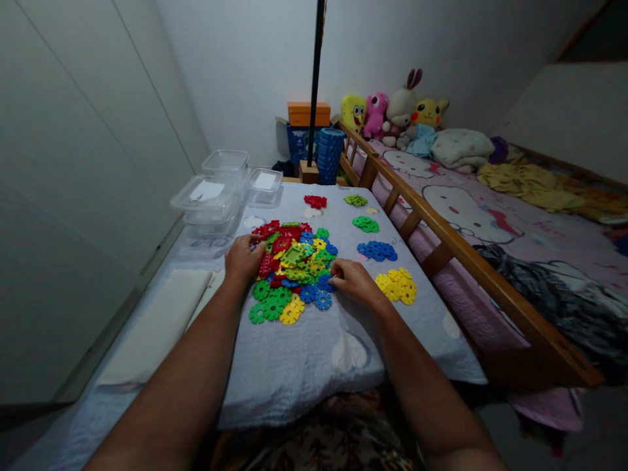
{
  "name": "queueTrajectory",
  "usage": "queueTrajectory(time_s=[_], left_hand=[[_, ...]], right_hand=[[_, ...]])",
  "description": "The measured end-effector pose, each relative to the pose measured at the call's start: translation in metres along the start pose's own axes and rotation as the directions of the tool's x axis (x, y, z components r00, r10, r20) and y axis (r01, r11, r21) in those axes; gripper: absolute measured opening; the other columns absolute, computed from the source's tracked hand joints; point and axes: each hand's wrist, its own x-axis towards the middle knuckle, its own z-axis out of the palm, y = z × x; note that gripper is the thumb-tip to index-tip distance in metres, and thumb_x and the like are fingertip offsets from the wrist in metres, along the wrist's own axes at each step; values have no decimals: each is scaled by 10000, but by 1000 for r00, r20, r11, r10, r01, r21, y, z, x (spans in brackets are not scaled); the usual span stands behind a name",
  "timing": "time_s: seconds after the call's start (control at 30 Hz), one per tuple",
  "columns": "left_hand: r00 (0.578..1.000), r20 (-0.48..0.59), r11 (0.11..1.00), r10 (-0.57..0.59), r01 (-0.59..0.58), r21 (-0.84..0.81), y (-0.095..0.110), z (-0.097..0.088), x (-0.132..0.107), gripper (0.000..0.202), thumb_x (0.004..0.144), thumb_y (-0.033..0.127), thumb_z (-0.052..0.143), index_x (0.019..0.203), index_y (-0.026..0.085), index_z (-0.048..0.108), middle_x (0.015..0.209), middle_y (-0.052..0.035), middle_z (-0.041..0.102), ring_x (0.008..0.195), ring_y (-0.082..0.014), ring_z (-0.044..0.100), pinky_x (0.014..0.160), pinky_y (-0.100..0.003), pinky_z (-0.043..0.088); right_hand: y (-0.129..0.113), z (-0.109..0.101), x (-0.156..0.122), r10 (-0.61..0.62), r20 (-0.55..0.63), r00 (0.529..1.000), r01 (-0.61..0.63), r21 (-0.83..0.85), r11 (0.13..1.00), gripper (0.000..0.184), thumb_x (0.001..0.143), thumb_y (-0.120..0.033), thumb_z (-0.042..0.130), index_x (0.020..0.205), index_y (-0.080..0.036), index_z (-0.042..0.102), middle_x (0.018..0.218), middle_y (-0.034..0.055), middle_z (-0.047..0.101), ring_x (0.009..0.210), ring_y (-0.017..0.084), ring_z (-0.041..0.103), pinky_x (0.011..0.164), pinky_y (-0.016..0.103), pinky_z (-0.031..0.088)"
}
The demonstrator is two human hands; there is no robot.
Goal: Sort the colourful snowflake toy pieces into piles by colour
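Note:
A heap of plastic interlocking pieces (297,255) lies on the cloth-covered table, mixing red, green, blue and yellow notched discs with square ones. My left hand (243,260) rests at the heap's left edge, fingers curled against the red and green pieces; what lies between its fingertips is hidden. At the right edge, my right hand (357,282) has thumb and fingers pinched at a blue notched disc (324,282). Right of the heap sit single-colour piles: yellow discs (396,286), blue discs (377,251), green discs (366,224), light green pieces (356,201) and red pieces (315,201).
Clear plastic containers (209,199) are stacked at the table's back left, beside a smaller clear box (265,183). A folded white cloth (157,327) lies on the left. Along the right runs a wooden bed rail (441,235). A black pole (315,85) stands behind the table.

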Motion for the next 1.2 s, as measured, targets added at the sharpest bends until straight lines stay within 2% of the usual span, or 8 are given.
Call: queueTrajectory(time_s=[0.17,0.33,0.53,0.63,0.7,0.93,1.07,1.2], left_hand=[[1000,7,1000,0,0,0,-2,1,1,375,862,414,523,1126,212,698,1240,-114,687,1183,-287,630,1054,-403,468],[1000,7,1000,-4,4,3,-2,1,1,376,865,413,520,1128,213,699,1250,-112,689,1182,-283,634,1061,-401,466],[1000,4,1000,6,-6,9,-3,2,1,395,870,428,513,1133,206,706,1235,-111,697,1172,-282,640,1050,-400,476],[1000,0,1000,5,-5,17,-3,3,2,400,871,428,513,1141,207,708,1247,-105,696,1175,-279,639,1055,-398,474],[1000,2,1000,-2,2,20,-4,3,2,400,868,427,517,1142,208,710,1254,-106,693,1180,-283,636,1059,-405,471],[1000,7,1000,-2,2,14,-4,3,2,432,871,446,514,1172,202,705,1255,-117,686,1164,-296,640,1044,-429,477],[1000,10,1000,6,-6,18,-6,4,3,434,873,452,511,1166,197,705,1253,-119,684,1158,-289,640,1043,-420,477],[1000,4,1000,14,-14,13,-7,5,3,427,869,454,515,1148,196,710,1224,-117,691,1132,-290,645,1026,-423,487]], right_hand=[[11,-29,15,-13,40,999,6,173,985,58,754,-218,649,747,-191,598,709,-42,602,666,123,521,634,235,363],[46,-66,35,137,-230,963,-85,221,972,92,752,-277,615,719,-193,598,680,-23,595,659,140,537,629,251,385],[93,-83,34,334,-573,748,-287,175,942,125,717,-267,603,808,-191,644,712,14,647,695,189,595,688,292,443],[112,-87,30,383,-664,642,-375,164,912,98,697,-245,615,772,-193,653,738,47,687,738,219,620,729,315,465],[123,-89,29,399,-685,609,-413,156,897,68,696,-213,606,741,-196,654,762,66,709,771,231,632,758,322,473],[139,-87,25,462,-650,603,-562,64,825,164,728,-152,561,772,-183,716,846,97,753,799,229,651,768,301,473],[137,-82,23,491,-589,642,-615,-12,789,229,749,-134,548,840,-165,756,884,103,764,828,227,672,759,294,464],[141,-76,23,448,-541,712,-572,-77,816,271,774,-156,543,899,-157,783,893,104,772,843,224,688,766,290,474]])
